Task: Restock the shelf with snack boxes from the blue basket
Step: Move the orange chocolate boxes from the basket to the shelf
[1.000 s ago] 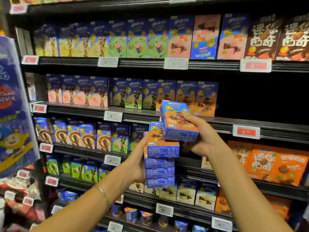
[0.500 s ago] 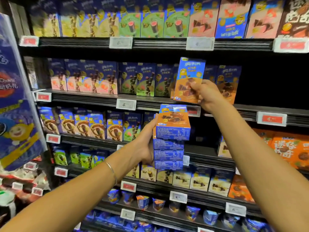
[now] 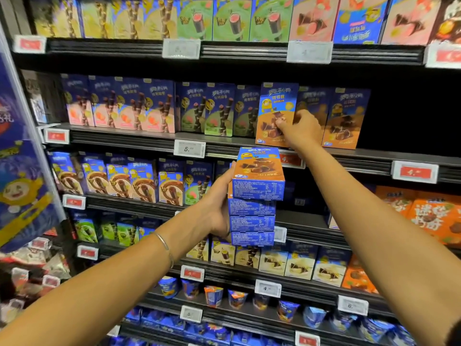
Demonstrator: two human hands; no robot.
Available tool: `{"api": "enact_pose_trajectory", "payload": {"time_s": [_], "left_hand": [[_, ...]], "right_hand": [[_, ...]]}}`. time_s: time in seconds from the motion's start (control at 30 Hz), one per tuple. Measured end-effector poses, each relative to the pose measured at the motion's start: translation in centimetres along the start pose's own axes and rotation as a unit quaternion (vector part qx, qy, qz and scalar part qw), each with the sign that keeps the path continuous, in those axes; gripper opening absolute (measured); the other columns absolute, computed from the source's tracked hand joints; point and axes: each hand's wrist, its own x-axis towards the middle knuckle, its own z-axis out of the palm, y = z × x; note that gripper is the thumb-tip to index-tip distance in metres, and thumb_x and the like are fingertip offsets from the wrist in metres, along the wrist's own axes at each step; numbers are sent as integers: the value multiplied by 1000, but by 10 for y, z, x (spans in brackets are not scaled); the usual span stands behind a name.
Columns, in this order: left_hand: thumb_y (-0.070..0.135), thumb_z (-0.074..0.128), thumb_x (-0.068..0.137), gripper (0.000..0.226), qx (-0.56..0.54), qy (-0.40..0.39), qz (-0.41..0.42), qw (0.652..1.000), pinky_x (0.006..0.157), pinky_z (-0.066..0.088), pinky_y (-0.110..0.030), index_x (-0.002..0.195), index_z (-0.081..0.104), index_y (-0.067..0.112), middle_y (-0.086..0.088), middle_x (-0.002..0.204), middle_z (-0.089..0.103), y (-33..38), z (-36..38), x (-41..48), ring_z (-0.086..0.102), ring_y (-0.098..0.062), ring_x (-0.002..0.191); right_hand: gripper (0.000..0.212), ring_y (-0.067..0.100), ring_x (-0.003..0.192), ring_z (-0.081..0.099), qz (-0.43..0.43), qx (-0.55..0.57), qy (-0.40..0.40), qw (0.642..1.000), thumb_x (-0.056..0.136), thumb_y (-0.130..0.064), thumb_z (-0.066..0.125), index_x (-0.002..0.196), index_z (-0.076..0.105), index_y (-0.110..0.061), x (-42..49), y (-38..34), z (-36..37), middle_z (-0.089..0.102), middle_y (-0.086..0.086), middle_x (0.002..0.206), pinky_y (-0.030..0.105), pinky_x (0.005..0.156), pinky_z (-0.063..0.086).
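Upright snack box [image 3: 274,113] stands on shelf [image 3: 361,156], above stacked boxes [image 3: 254,206].

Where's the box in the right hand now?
Right of centre in the head view, the orange snack box sits upright at the front of the second shelf down, gripped by the right hand, between green boxes and matching orange boxes.

glossy printed cardboard snack boxes [image 3: 257,188], seemingly metal shelf rails [image 3: 124,142].

Premises: retail shop, snack aisle. Fixtures: black tiered shelves [image 3: 124,140], each front rail carrying white and red price labels [image 3: 189,148]. Stock: identical snack boxes [image 3: 159,108] faced outward in rows, grouped by colour; small snack cups [image 3: 212,295] lower down. Printed cartoon display panel [image 3: 20,186] at left
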Motion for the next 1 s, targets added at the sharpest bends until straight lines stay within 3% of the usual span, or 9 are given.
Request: {"api": "enact_pose_trajectory", "payload": {"time_s": [0.23,0.33,0.43,0.53,0.6,0.73,0.87,0.9,1.0], "left_hand": [[85,77,64,75,-4,-6,-2,1000,82,62,-56,87,86,15,-12,116,79,2,-6,1,78,-38,98],[85,79,62,73,4,-20,6,1000,84,61,-54,90,85,17,-11,114,79,5,-9,-4,79,-36,96],[80,80,68,66,-6,-51,38,998,81,60,-45,93,83,19,-9,103,80,9,-8,-12,78,-33,87],[69,68,90,68,-36,-88,99,991,94,56,-43,133,72,17,-8,134,71,11,0,-16,70,-30,112],[63,56,101,68,-40,-99,140,984,104,52,-41,150,58,16,-2,147,62,9,8,-16,63,-26,124],[58,53,103,50,-6,-93,251,964,85,63,-41,123,79,20,-12,129,74,5,14,-15,75,-30,113],[41,66,91,55,35,-49,322,945,109,47,-63,129,69,2,-30,133,67,8,21,-10,64,-48,120],[40,65,91,51,42,-60,333,940,103,46,-63,124,69,2,-30,125,70,8,22,-9,66,-46,109],[38,56,98,39,37,-125,367,921,77,51,-41,118,67,7,-12,91,76,12,27,-13,67,-24,66]], "right_hand": [[66,28,117,57,14,-30,4,999,87,-57,69,132,48,-14,-21,-12,-5,54,9,134,46,94,51],[49,18,100,62,-5,56,28,998,89,-57,65,116,57,-16,-54,-14,-20,63,0,110,45,84,54],[36,9,88,65,14,179,-79,981,86,-61,65,93,67,-25,-104,-9,-32,69,-8,100,34,70,51],[39,7,76,73,48,235,-222,945,92,-60,59,89,69,-22,-137,-8,-38,77,-7,88,20,58,54],[29,3,62,70,65,270,-227,933,96,-49,61,92,69,-21,-141,-9,-43,75,-9,75,16,49,49],[34,22,76,74,78,321,-215,919,87,-39,68,106,70,-11,-137,-16,-60,78,7,93,40,75,58],[34,32,94,74,49,339,-149,927,84,-38,69,105,71,-12,-126,-14,-83,78,12,102,58,94,54],[37,32,93,74,44,352,-129,926,83,-38,68,106,71,-9,-122,-11,-89,77,14,102,58,92,53],[48,40,101,68,64,431,-96,895,89,-28,63,122,63,7,-108,0,-102,70,28,115,60,93,52]]}}
